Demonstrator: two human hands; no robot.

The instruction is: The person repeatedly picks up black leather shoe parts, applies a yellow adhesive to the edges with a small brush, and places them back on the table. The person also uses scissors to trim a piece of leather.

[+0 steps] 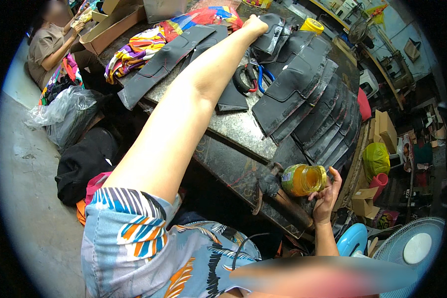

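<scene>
My left arm stretches far across the table, and my left hand (255,26) is closed at the edge of a black leather-like panel (269,38) on a far pile. Its fingertips are partly hidden, so what they grip is hard to make out. Near the table's front right edge, my right hand (326,197) is at the mouth of an open glass jar (303,180) of amber-yellow liquid. The thumb and curled fingers close on the jar's rim, while the index finger points up. Overlapping black panels (288,97) with red-stitched edges fan out between my hands.
Blue-handled and black-handled tools (264,79) lie on a pale stone slab (238,130). A metal pipe-like piece (290,211) juts out beside the jar. Colourful cloth (139,52) and a yellow tub (312,25) stand farther back. A fan (416,248) is at lower right; another person (49,47) sits far left.
</scene>
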